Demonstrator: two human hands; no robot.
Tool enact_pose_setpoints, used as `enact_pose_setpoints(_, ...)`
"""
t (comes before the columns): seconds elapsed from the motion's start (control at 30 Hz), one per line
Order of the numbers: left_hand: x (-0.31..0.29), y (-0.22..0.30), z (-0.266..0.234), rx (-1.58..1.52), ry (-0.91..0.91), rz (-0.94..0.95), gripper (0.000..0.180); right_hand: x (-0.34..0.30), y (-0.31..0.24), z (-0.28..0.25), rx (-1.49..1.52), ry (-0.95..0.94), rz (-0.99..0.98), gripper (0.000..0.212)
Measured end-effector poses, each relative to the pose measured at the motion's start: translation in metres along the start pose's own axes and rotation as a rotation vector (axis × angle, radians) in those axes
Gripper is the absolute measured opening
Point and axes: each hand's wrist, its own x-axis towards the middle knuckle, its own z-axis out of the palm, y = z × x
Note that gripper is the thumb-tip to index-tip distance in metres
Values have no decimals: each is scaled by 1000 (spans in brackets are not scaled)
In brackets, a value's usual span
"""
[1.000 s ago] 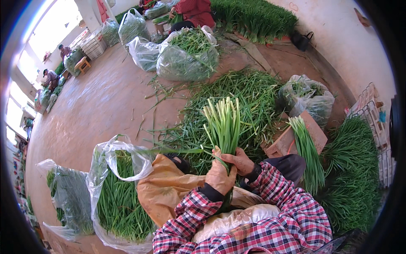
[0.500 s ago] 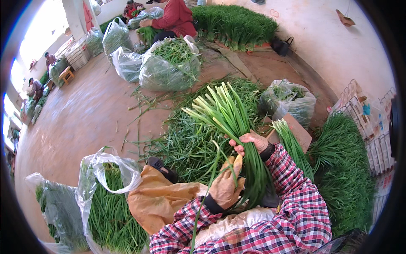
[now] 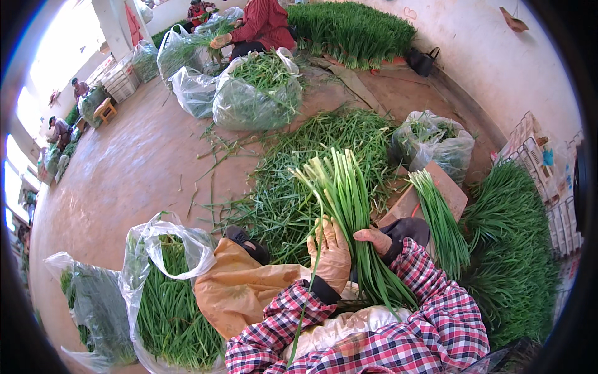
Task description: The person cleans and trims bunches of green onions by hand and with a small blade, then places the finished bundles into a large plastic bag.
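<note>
A bunch of garlic chives (image 3: 352, 206) stands tilted in front of me, pale stem ends up and dark leaves hanging toward my lap. My right hand (image 3: 375, 240) grips it from the right; the thumb lies over the stalks and the other fingers are hidden. On the left side, my gloved left hand (image 3: 330, 257) rests against the bunch with its fingers stretched out. One long loose leaf (image 3: 303, 311) runs across these fingers and down past my left cuff. Right of my hands, another chive bunch (image 3: 439, 224) lies on a board (image 3: 447, 192).
Loose trimmings (image 3: 317, 134) form a heap ahead. Filled plastic bags (image 3: 171, 305) stand at left, with another bag (image 3: 433, 146) beyond the board. Uncut chives (image 3: 511, 237) pile up at right beside white crates (image 3: 564, 218). A co-worker in red (image 3: 258, 25) sits farther off.
The bunch has come lower and more upright. My right hand has moved down along it, and my left hand has risen to lie against its side.
</note>
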Motion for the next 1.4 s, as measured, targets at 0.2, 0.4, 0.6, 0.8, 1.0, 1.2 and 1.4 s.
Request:
enact_pose_setpoints(0.2, -12, 30, 22, 163, -139, -183, 55, 12, 20, 0, -51, -3, -74, 51)
enact_pose_setpoints(0.4, -11, 27, -48, -244, -538, -59, 80, 15, 21, -24, 192, -169, 74, 28)
enact_pose_setpoints(0.6, -60, -47, -65, -1142, -549, 364, 72, 14, 21, -44, 384, -506, 28, 19)
enact_pose_setpoints(0.8, -114, -181, -69, -1422, -37, -572, 27, -1, 12, -22, 58, -300, 25, 21)
enact_pose_setpoints(1.0, -13, -73, -42, -1498, 358, -620, 26, 0, 4, 21, -113, -202, -50, 28)
enact_pose_setpoints(1.2, 6, -44, -3, -1429, 380, -654, 17, 1, 16, 28, -146, -220, -55, 38)
enact_pose_setpoints(1.4, -10, -56, -7, -1970, 478, -790, 20, 17, 31, 13, 35, -496, -43, 55)
